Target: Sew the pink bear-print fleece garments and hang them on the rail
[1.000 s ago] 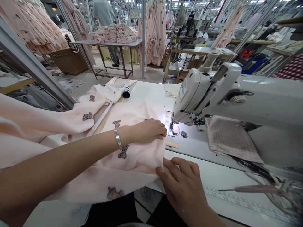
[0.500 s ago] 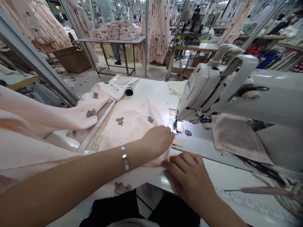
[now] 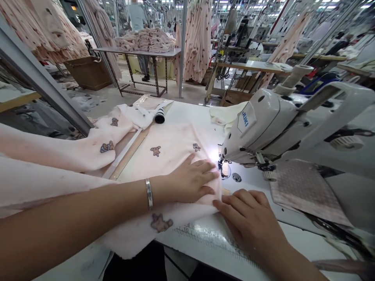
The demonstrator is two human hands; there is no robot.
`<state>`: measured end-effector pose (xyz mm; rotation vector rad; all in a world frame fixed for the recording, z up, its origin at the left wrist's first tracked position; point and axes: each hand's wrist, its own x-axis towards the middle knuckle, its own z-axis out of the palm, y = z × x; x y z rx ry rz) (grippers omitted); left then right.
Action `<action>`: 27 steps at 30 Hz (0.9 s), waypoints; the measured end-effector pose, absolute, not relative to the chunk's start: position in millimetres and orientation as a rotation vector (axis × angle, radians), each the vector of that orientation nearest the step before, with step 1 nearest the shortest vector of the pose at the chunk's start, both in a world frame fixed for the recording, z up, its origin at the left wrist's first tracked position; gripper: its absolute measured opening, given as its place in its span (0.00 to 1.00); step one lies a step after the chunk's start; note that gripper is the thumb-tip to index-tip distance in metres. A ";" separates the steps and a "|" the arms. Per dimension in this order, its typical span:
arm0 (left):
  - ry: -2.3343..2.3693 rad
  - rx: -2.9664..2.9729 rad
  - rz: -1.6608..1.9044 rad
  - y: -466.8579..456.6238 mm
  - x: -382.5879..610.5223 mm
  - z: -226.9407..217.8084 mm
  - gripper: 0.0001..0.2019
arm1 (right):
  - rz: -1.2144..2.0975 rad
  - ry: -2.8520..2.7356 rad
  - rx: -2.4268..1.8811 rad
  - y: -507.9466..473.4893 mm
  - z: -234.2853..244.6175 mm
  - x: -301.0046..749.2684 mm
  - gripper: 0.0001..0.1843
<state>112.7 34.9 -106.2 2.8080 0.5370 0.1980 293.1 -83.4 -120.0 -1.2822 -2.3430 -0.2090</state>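
Observation:
A pale pink fleece fabric (image 3: pixel 164 150) printed with small cartoon figures lies on the white sewing table (image 3: pixel 190 113). My left hand (image 3: pixel 189 179), a silver bracelet on its wrist, rests flat on the fabric with fingers stretched toward the needle. My right hand (image 3: pixel 249 216) lies on the table at the fabric's right edge, fingers extended and touching the cloth's border. The white sewing machine (image 3: pixel 263 125) stands at the right, its lit needle area (image 3: pixel 223 166) just beyond my left fingertips.
A checked cloth pad (image 3: pixel 304 191) lies under the machine arm. A black-and-white spool (image 3: pixel 159 115) and a long ruler (image 3: pixel 125 154) sit on the table's far left. Behind are a table stacked with folded pink garments (image 3: pixel 146 39), hanging pink garments and a standing person.
The fabric edge has shifted right, closer to the needle. My left hand has flattened out with its fingers extended. My right hand has moved right along the fabric's edge.

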 end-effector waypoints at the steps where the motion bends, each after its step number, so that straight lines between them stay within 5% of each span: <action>1: 0.529 2.805 0.204 35.5 113.3 -106.6 0.21 | -0.196 -2.334 -1.291 -84.1 -121.1 293.7 0.11; 12: 0.492 2.891 0.110 42.5 119.9 -105.4 0.23 | -0.180 -2.259 -1.354 -88.2 -123.9 292.8 0.10; 17: 0.534 3.032 0.122 -17.6 98.5 -71.0 0.06 | -0.155 -2.258 -1.326 -88.5 -121.7 289.7 0.09; 23: 0.579 2.870 0.622 -56.8 84.4 -59.7 0.11 | -0.105 -2.356 -1.277 -95.7 -118.4 284.4 0.07; 27: 0.549 2.896 0.559 -26.7 104.4 -91.2 0.12 | -0.127 -2.384 -1.288 -101.5 -118.0 287.4 0.09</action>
